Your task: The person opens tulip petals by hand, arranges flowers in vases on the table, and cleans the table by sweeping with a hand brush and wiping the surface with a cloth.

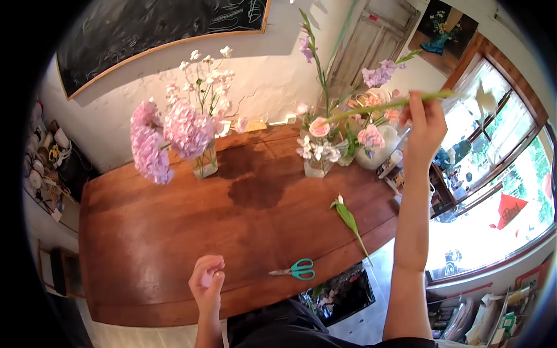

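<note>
Flower stem [374, 108], pinched, right hand [425, 124] raised

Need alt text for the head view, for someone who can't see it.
The right hand holds up a green stem; beyond, vases of pink and white flowers stand on a wooden table. The left hand is curled, teal-handled scissors nearby.

The table [145, 232] is smooth, glossy wood; the scissors [292, 269] have metal blades [279, 272], plastic-looking handles [301, 260]; the left vase [206, 166] is clear glass, the chalkboard [162, 29] matt, the door [371, 43] rough wood, the held stem [377, 108] smooth
</note>
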